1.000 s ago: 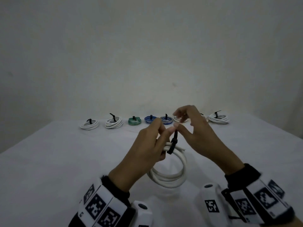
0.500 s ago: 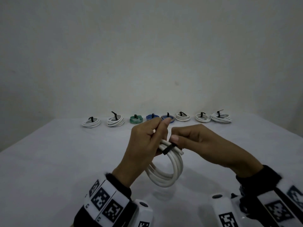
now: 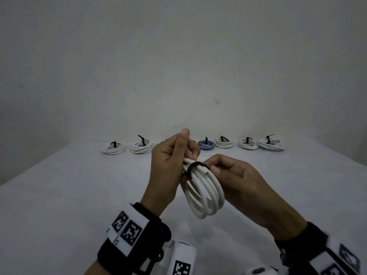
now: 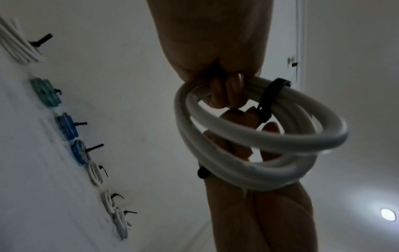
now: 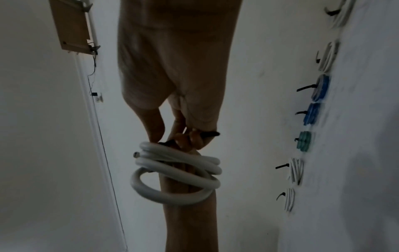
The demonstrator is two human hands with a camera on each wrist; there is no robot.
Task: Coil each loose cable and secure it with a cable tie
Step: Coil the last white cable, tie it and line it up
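Note:
A white cable coil (image 3: 217,190) hangs upright above the table between both hands. My left hand (image 3: 172,159) grips its top strands, with fingers curled through the loop (image 4: 228,92). A black cable tie (image 3: 195,165) wraps the bundle just right of that grip, also visible in the left wrist view as the tie (image 4: 267,100). My right hand (image 3: 213,168) pinches the tie at the coil's right side. In the right wrist view the tie's tail (image 5: 210,134) pokes out past the pinching fingers, above the coil (image 5: 172,196).
A row of tied coils lies along the table's far edge: white coils (image 3: 113,148) at the left, a blue coil (image 3: 206,144) in the middle, more white coils (image 3: 271,143) at the right. A green coil (image 4: 46,93) shows in the left wrist view. White cloth (image 3: 79,195) covers the table.
My right hand dropped from above the coil to its right side, taking the tie's end with it. The tie now lies snug round the strands. Both hands lifted the coil slightly.

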